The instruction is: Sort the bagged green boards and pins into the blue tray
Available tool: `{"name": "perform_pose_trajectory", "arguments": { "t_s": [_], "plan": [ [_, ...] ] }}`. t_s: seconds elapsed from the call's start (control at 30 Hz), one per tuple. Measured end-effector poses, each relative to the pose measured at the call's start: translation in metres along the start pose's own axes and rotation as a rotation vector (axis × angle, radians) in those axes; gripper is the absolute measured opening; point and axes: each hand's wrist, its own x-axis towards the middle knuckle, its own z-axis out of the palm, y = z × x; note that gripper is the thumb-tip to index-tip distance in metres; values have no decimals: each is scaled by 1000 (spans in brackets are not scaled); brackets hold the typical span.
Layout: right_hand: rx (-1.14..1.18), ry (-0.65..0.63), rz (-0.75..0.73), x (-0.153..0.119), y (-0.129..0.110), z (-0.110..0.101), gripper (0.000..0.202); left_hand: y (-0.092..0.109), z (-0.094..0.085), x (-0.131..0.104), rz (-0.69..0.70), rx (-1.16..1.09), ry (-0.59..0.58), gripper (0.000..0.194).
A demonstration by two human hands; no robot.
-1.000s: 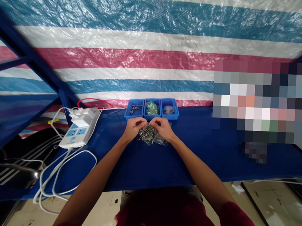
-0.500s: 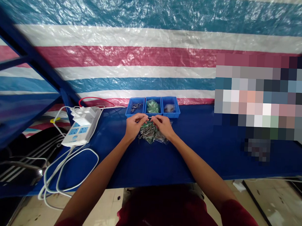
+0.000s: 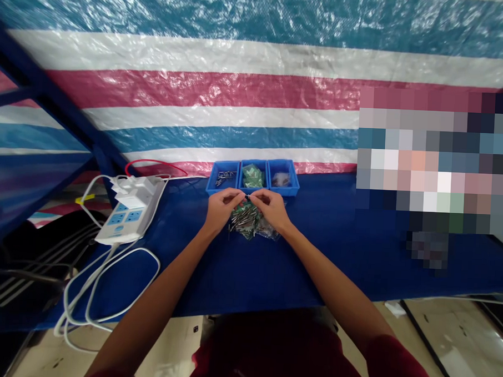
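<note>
My left hand [image 3: 221, 210] and my right hand [image 3: 272, 211] meet fingertip to fingertip above the table, both closed in a pinch. Between them shows a small thin piece [image 3: 248, 197], too small to name. Right below lies a pile of slim metal pins [image 3: 244, 218] on green-tinted plastic, with a clear plastic bag [image 3: 267, 229] at its right, partly under my right hand. Just beyond my fingers stand three blue bins: the left bin [image 3: 210, 188] holds loose metal pins [image 3: 225, 177], the middle bin [image 3: 254, 162] a green bag [image 3: 252, 177], the right bin [image 3: 293, 191] a clear bag [image 3: 281, 180].
At the left, a white power strip [image 3: 127, 219] with plugged-in adapters [image 3: 137, 190] rests on the blue table [image 3: 247, 277]. Its looped white cables [image 3: 94, 293] hang near the front edge. A striped tarp [image 3: 222, 93] rises behind; the right side is blurred out.
Both hands keep their pinch at nearly the same spot, with only slight finger movement. The whole view has shifted a little, so things at the left sit further left.
</note>
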Motion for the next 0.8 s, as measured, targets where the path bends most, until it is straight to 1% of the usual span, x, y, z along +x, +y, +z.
{"name": "perform_pose_trajectory", "arguments": {
  "t_s": [0.17,0.3,0.43,0.6,0.8],
  "plan": [
    [-15,-11,31,-1,0,1,32,-2,0,-2,3,4,19,24],
    [-30,-6,2,-1,2,1,27,0,2,-3,-28,-9,23,22],
    [-31,27,-8,-1,3,1,24,4,4,-4,-46,-49,21,22],
    [0,39,-45,0,7,2,20,5,6,-2,-55,-62,55,22],
    [51,48,-48,1,8,3,22,-4,7,1,-129,-225,101,22]
  ]
}}
